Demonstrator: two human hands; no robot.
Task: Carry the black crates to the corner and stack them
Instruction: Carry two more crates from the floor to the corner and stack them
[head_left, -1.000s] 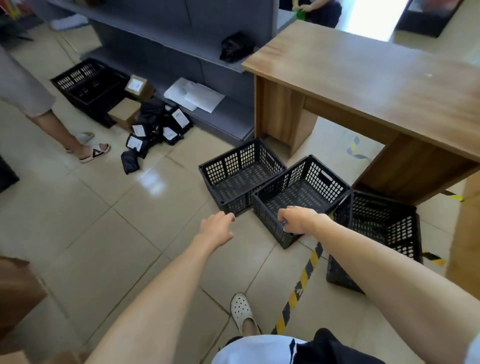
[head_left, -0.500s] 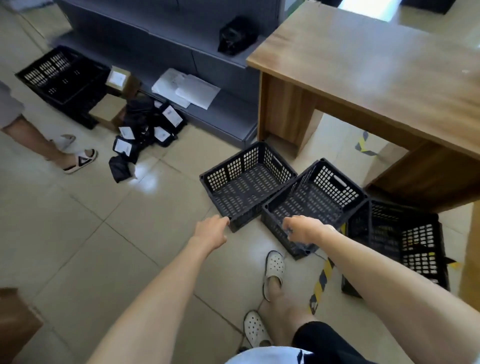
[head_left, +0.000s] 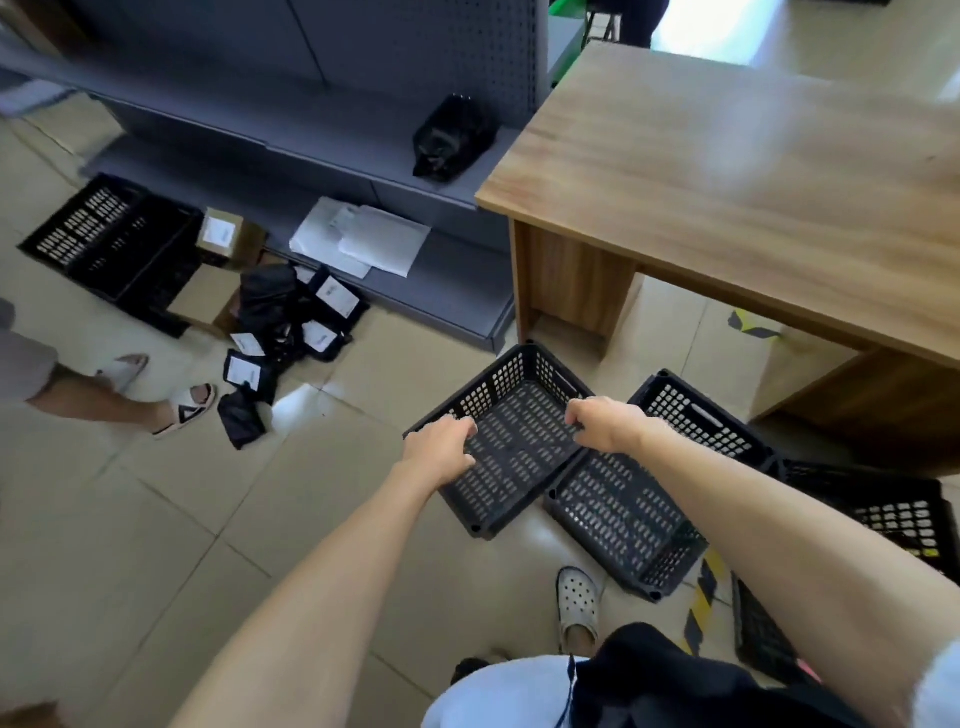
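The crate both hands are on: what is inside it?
Nothing shows inside the crate: only its perforated floor. The left hand and right hand grip opposite rims, covering small patches.

No readable text anywhere.

White labels (head_left: 337, 297) on black parcels (head_left: 291, 317) on the floor, print too blurred to read; same for the label on the small box (head_left: 223, 236) and the white sheets (head_left: 361, 241) on the shelf (head_left: 441, 270). Yellow-black striped tape (head_left: 701, 603) on the floor, no lettering. No brand or number legible on the crates (head_left: 519, 447) or the desk (head_left: 727, 182).
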